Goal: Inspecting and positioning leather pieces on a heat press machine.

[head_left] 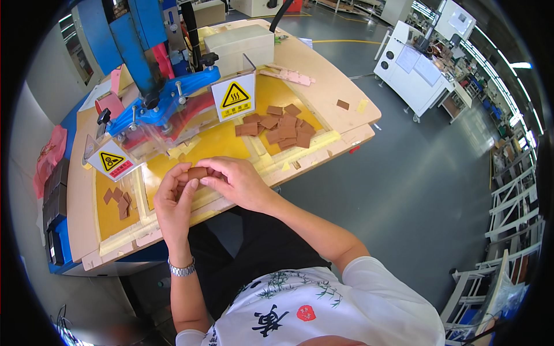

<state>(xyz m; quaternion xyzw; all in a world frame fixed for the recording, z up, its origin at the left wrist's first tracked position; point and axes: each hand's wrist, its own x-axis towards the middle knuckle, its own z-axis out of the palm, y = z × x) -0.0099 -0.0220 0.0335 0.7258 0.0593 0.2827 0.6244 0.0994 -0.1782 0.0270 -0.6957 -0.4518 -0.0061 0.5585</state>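
Between the fingertips of both hands is a small brown rectangular piece [198, 173], held over the front edge of the workbench. My left hand [176, 193] pinches its left end, thumb toward me. From the right, my right hand [235, 180] grips the other end with thumb and fingers. A heap of similar brown pieces [284, 128] lies on the yellow sheet to the right. Several more brown pieces [122, 202] rest on the yellow surface at the left. Just beyond my hands stands a blue press [167, 98] with clear guards.
Warning signs mark the guards, a right sign [235, 97] and a left sign [113, 162]. Behind the press sits a pale box [241, 46]. One lone brown piece [343, 104] lies near the right corner of the wooden bench [329, 69]. Black bins [56, 190] stand at the left.
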